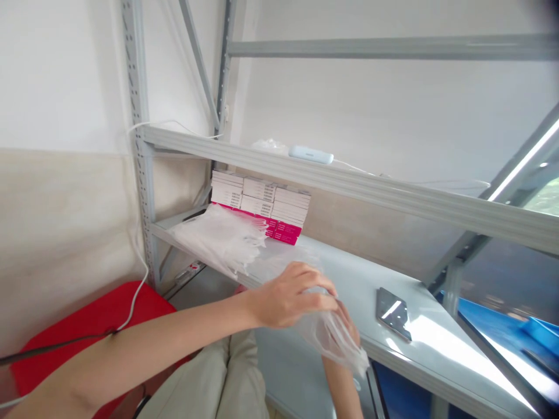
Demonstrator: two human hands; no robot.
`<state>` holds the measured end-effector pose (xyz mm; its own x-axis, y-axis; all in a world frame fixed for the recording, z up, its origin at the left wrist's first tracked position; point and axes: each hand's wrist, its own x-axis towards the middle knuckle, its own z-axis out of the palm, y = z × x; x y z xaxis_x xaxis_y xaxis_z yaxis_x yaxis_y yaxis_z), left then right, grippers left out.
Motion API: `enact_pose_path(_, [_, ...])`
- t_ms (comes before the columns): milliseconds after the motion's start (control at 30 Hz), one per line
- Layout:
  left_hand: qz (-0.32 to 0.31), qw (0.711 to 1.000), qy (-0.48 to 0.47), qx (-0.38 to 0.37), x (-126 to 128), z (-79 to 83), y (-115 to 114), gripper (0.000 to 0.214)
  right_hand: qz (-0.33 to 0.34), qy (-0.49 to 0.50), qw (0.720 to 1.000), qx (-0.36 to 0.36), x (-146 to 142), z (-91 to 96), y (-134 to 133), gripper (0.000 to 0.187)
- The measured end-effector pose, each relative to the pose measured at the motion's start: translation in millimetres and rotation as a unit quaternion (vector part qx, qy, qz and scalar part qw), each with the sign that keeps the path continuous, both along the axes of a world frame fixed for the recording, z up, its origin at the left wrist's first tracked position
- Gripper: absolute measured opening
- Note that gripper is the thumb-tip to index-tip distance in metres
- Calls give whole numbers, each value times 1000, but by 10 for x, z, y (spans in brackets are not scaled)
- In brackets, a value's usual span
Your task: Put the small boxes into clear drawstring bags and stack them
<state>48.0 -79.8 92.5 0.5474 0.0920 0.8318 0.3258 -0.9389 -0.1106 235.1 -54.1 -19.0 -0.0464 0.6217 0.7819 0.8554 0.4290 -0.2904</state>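
Observation:
My left hand (290, 299) reaches across to the front edge of the grey shelf (384, 273), its fingers curled and pinching a clear plastic bag (336, 337). My right hand (349, 326) comes up from below and is mostly covered by that bag; its fingers seem to be inside or behind the film. A pile of similar clear bags (222, 235) lies on the shelf to the left. Behind the pile stand stacks of white and pink small boxes (266, 206).
A dark phone (393, 311) lies on the shelf right of my hands. The upper shelf (393, 195) carries a light blue device (311, 154) with a white cable. A red stool (96, 326) stands at lower left, a blue bin (515, 337) at right.

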Motion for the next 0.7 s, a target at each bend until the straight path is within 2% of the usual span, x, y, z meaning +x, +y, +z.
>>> enact_pose_path(33, [31,999,13,11,-61,-107,-26,30,-3,-9,1000,3,95,3,19,35])
enact_pose_path(100, [106,994,-22,33,-230,-432,-94,31,-7,-55,998,9,265,-2,67,35])
enact_pose_path(167, [193,968,-153,49,-455,-847,-174,33,-12,-111,994,11,397,-33,124,33])
enact_pose_path(200, [238,946,-219,29,-583,-1053,-206,32,-12,-132,991,7,445,-55,153,33])
enact_pose_path(267, [328,877,-340,-93,-862,-1391,-223,29,-12,-157,987,-11,507,-100,203,31])
enact_pose_path(333, [354,794,-433,-238,-1157,-1587,-153,32,-12,-171,985,-29,533,-129,237,29])
enact_pose_path(367, [347,763,-447,-313,-1303,-1634,-88,41,-14,-176,984,-37,535,-135,247,29])
enact_pose_path(433, [320,722,-424,-443,-1568,-1657,74,61,-15,-180,982,-52,529,-135,252,28])
enact_pose_path(500, [292,718,-382,-504,-1762,-1625,233,68,-14,-180,981,-65,516,-125,238,27])
enact_pose_path(600, [275,734,-371,-497,-1876,-1521,401,68,-22,-179,980,-80,506,-111,192,26])
enact_pose_path(700, [275,744,-384,-472,-1850,-1366,510,62,-41,-185,978,-93,529,-106,146,26])
